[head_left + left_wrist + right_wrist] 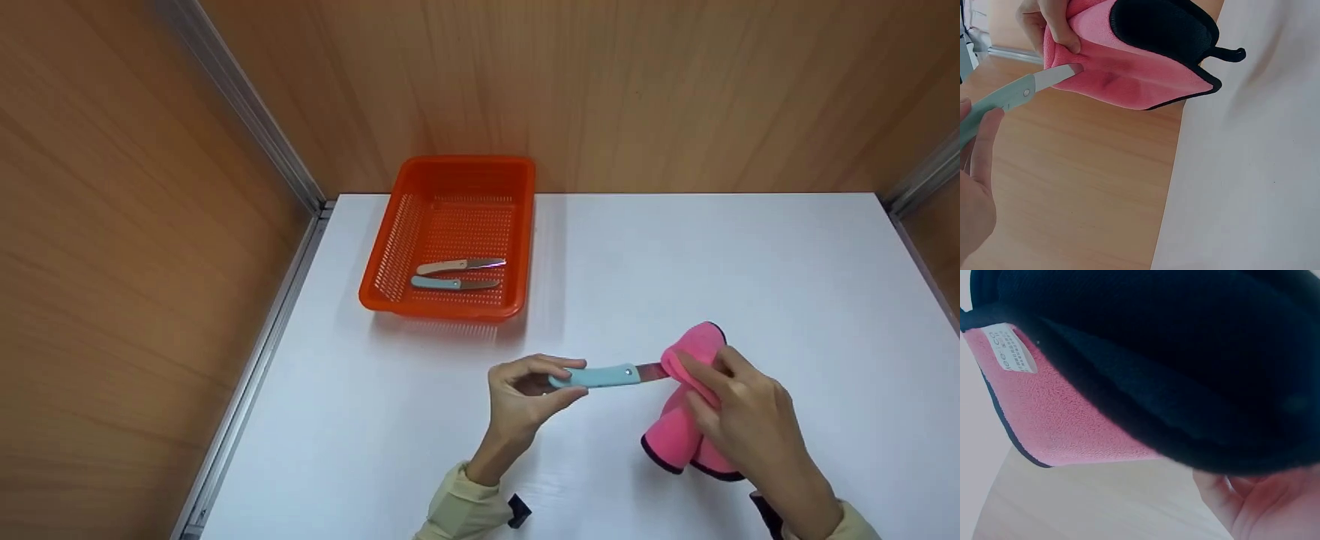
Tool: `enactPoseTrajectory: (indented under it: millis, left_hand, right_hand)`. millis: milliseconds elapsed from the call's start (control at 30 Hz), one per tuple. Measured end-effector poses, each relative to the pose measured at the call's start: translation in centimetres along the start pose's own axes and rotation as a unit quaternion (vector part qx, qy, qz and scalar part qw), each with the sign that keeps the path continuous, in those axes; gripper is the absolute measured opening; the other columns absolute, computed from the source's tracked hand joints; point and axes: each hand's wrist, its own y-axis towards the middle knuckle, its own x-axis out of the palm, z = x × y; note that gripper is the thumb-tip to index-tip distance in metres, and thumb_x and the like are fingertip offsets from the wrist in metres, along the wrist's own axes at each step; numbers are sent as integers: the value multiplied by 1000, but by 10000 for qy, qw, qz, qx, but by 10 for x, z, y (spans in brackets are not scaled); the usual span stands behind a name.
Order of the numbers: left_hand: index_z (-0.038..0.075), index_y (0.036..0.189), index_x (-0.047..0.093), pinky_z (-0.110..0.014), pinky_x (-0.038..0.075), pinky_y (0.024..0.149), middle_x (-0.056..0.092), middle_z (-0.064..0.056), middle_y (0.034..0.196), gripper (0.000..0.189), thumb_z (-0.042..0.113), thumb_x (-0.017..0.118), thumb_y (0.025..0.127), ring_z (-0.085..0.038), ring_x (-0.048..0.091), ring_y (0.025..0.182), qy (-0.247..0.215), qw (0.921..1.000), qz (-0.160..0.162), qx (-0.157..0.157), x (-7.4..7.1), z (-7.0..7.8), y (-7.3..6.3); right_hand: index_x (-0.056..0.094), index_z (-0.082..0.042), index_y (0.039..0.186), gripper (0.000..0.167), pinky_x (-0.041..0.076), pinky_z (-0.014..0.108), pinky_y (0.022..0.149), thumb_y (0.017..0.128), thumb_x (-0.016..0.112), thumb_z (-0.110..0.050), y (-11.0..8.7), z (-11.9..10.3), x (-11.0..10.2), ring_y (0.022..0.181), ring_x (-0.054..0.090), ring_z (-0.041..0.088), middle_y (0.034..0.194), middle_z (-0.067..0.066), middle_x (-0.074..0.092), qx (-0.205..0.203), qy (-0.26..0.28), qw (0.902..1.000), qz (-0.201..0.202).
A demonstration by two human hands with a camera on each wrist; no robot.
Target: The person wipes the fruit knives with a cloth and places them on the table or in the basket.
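My left hand [521, 394] pinches the light blue handle of a small knife [600, 376] by its rear end, the blade pointing right. In my right hand [750, 409] is a pink cloth [675, 435] with black edging, gripped between thumb and fingers. The cloth overlaps the front of the blade, hiding the tip in the head view. In the left wrist view the blade [1054, 76] lies against the pink side of the cloth [1123, 84], close to the right thumb. The cloth's dark side [1157, 354] fills much of the right wrist view, with a white label [1010, 349] on the pink side.
An orange basket [517, 300] with perforated sides stands at the back left of the white table [712, 255]. Inside lie a beige-handled knife [442, 266] and a light-blue-handled knife [436, 283]. Wooden panels [637, 90] rise behind and to the sides.
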Motion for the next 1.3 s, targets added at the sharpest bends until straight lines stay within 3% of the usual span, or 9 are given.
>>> enactPoseTrajectory:
  millis: [433,800,933,1167,1300]
  left_hand:
    - [-13,87,62,-45,57,68,66,-28,97,16,-13,72,74,-34,68,85,68,9999,77,28,-4,1,-6]
    - [-11,86,63,-40,58,58,68,-25,95,16,-14,73,72,-29,68,81,545,9984,139,53,-9,-2,-11]
    - [-10,85,64,-43,57,58,68,-24,94,18,-17,72,71,-28,69,80,764,9970,109,58,-6,0,-12]
    - [-11,84,63,-44,57,63,69,-23,92,16,-16,72,72,-28,69,81,964,9953,32,120,8,19,-8]
    - [-12,83,63,-44,57,62,68,-25,92,16,-17,73,71,-29,69,82,907,9956,-21,246,11,17,-8]
  right_hand:
    - [74,-1,99,38,33,19,40,62,74,8,-2,12,-1,50,33,7,70,5,44,124,23,9998,171]
    - [73,1,98,36,34,15,41,62,71,5,1,5,-19,52,37,7,69,7,49,112,68,9985,527]
    - [73,0,99,38,33,14,40,62,71,5,3,-6,-21,52,36,5,70,5,48,-17,130,9988,462]
    - [74,-4,102,46,31,14,39,57,76,8,3,-24,-14,51,31,1,71,2,45,-229,257,9992,219]
    - [74,-7,103,50,28,14,39,56,76,9,2,-29,-6,49,25,0,70,0,41,-385,197,9991,-51]
